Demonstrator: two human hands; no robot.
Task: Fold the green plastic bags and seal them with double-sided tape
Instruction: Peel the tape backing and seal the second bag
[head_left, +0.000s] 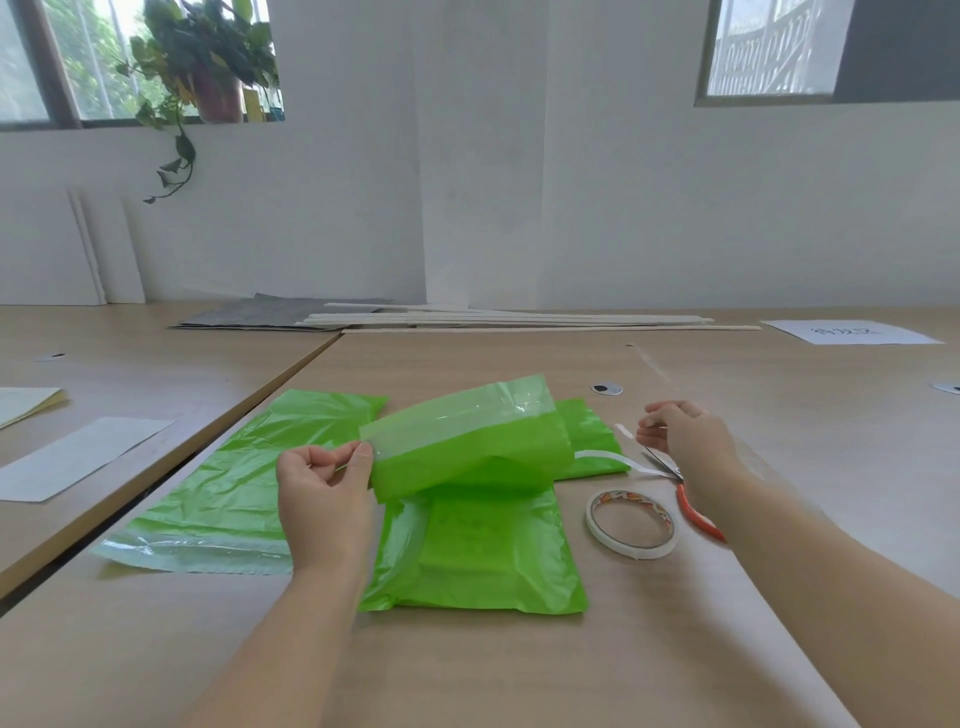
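A green plastic bag (483, 551) lies on the table in front of me, its upper part folded over and lifted. My left hand (322, 493) pinches the left corner of that lifted flap (467, 441), which has a pale clear strip along its edge. My right hand (685, 434) pinches a short piece of white tape (623, 430) to the right of the bag. A longer white tape strip (608, 460) trails off the bag's right side. A roll of double-sided tape (631, 522) lies flat near my right wrist. Another green bag (223, 493) lies spread out at the left.
Red-handled scissors (685, 493) lie under my right forearm. White paper sheets (72, 457) rest on the left table, across a dark gap between tables. Long white strips (519, 319) and a grey board (249, 314) lie at the back; a labelled sheet (852, 332) sits far right.
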